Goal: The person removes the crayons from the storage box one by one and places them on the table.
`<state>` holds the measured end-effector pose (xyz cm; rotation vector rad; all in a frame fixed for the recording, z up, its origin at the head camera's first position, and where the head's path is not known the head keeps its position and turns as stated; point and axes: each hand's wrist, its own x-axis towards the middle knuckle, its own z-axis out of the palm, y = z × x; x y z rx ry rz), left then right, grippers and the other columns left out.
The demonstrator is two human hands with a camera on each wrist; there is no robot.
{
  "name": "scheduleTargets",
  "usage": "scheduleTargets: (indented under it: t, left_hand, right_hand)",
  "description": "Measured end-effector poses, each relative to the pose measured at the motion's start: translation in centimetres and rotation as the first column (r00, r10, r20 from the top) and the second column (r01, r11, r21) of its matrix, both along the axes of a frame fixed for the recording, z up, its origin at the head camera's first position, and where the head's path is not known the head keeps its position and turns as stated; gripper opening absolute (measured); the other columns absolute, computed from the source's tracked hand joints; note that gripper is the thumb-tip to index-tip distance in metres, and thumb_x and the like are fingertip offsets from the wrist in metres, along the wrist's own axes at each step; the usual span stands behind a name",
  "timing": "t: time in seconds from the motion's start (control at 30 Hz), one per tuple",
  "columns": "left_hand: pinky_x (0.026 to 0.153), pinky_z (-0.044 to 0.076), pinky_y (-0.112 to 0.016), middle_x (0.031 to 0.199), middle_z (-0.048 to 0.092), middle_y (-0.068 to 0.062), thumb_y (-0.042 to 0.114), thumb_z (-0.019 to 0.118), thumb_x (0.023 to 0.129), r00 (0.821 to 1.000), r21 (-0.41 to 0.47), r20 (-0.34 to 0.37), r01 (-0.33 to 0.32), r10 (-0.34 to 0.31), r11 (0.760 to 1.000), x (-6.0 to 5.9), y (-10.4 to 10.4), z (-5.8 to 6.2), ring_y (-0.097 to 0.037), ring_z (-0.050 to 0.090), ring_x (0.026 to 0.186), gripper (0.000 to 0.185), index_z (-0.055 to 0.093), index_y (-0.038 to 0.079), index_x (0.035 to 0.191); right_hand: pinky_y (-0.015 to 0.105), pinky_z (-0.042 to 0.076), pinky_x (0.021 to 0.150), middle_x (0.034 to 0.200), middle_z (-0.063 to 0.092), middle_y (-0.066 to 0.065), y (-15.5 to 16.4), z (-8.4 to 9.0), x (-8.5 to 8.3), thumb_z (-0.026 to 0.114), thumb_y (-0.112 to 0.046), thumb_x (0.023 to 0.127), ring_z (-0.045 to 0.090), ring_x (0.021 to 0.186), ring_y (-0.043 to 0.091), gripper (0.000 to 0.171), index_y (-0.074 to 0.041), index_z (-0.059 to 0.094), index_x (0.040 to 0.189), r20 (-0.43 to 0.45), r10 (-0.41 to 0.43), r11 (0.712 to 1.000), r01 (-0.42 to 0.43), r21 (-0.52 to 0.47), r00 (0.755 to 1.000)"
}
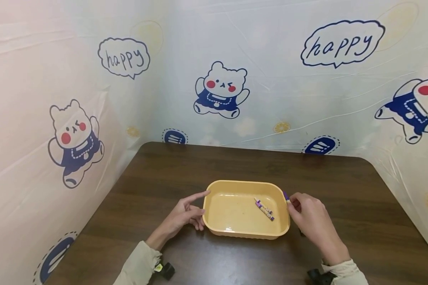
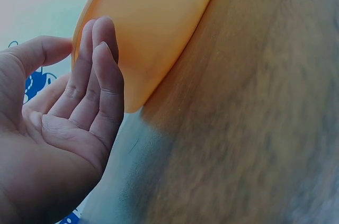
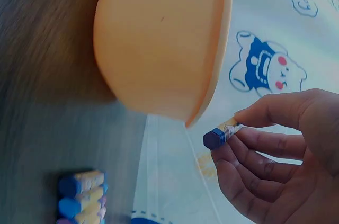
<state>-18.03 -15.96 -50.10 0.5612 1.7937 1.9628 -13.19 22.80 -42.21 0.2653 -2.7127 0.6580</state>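
The crayon (image 1: 286, 196) is pinched in the right hand (image 1: 308, 217), held between thumb and fingertips right at the right rim of the yellow tray (image 1: 214, 227). So the tray opening lies to the left of that hand, basically just beside it, and the crayon's dark purple tip is pointed left and a bit far, over the tray's right edge. From the right wrist view the same crayon (image 3: 221, 134) can be seen poking out of the fingers (image 3: 265, 115) with its blunt dark end first and a bit of paper wrapper behind it; only a short stub is visible, the rest is hidden in the grip.

2 more crayons (image 1: 264, 208) are already lying inside the tray, side by side, long axis running from far-left to near-right, purple tips and pale wrappers. They sit in the right half of the tray floor, so they're much nearer the right hand than the left.

The left hand (image 1: 185, 215) is kept flat and relaxed against the tray's left wall, fingers straight, nothing held; it's just touching the outside.

A small stack of other crayons (image 3: 82, 200) is glimpsed on the dark wood worktop (image 1: 342, 186) in the right wrist view, blurry.
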Motion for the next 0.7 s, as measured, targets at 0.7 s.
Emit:
scheduleTargets:
  t: [0.7]
  left_hand:
    - [0.054, 0.06, -0.036, 0.073, 0.071, -0.015, 0.0, 0.057, 0.098, 1.0, 0.008, 0.007, 0.0, 0.0, 1.0, 0.0, 0.0, -0.1, -0.021, 0.068, 0.059, 0.062, 0.031, 0.001, 0.154]
  right_hand:
    - [0.048, 0.051, 0.063, 0.077, 0.071, 0.008, 6.6, -3.3, 0.5, 0.07, -0.008, 0.084, 0.065, 0.07, 0.026, 0.013, 0.004, 0.073, 0.09, 0.128, -0.158, 0.986, 0.163, -0.033, 0.979]
